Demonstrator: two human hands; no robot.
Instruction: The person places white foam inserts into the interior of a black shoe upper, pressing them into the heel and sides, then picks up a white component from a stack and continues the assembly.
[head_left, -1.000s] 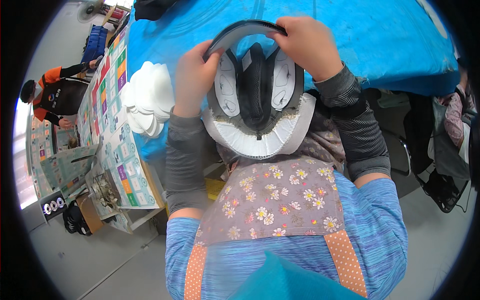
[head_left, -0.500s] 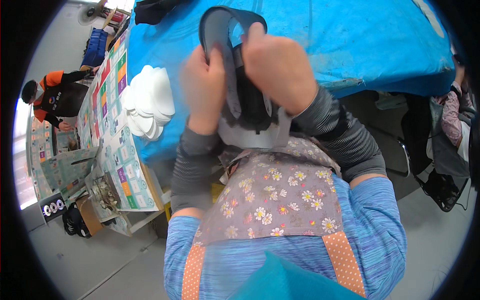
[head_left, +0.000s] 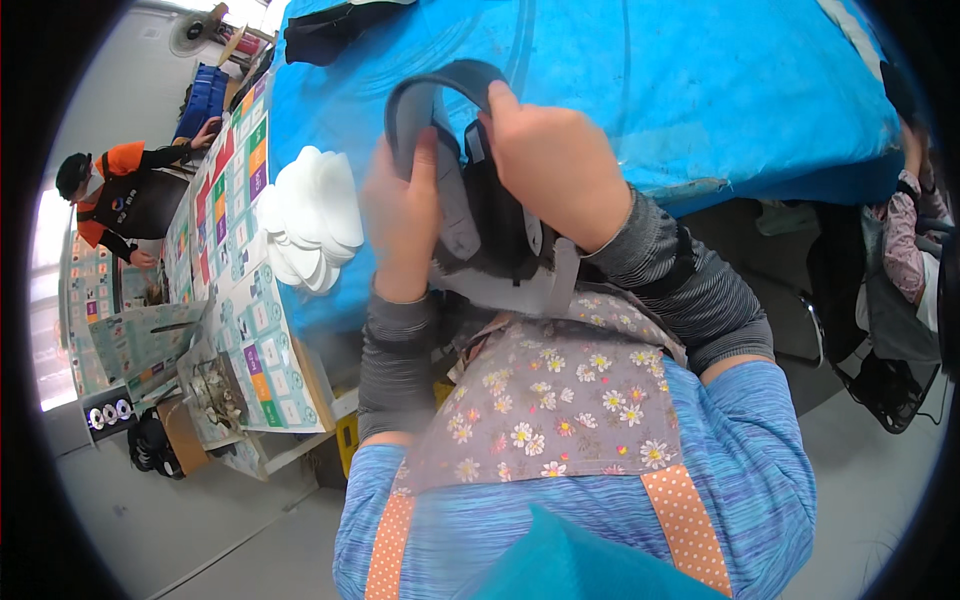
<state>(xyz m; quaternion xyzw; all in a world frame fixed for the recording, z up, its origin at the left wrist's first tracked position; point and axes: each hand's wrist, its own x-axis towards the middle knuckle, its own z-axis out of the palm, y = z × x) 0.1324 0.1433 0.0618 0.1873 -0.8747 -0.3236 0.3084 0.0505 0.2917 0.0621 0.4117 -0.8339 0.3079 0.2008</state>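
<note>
Between my hands is a dark grey, curved piece that looks like a shoe or boot upper [head_left: 409, 112], its rim bent into an arch with a black inside. My left hand [head_left: 405, 220] is closed on its left edge, thumb on the inner face; motion smears the fingers. My right hand [head_left: 560, 165] pinches the right end of the rim. A light grey band [head_left: 535, 293] lies below the black part, close against my flowered apron [head_left: 560, 400]. On the blue-covered table [head_left: 720, 90], left of my left hand, a pile of white insole-shaped pieces [head_left: 315, 205] is spread out.
A black item [head_left: 335, 32] lies at the table's far left. Beside the table on the left stands a bench with a patterned cover [head_left: 262, 340]; a person in orange and black [head_left: 125, 195] works beyond it. At right sits another person [head_left: 905, 235], near a chair [head_left: 885, 385].
My hands and the dark grey piece have come slightly nearer to my body. Its arched rim looks lower and wider. Both hands keep their hold.
</note>
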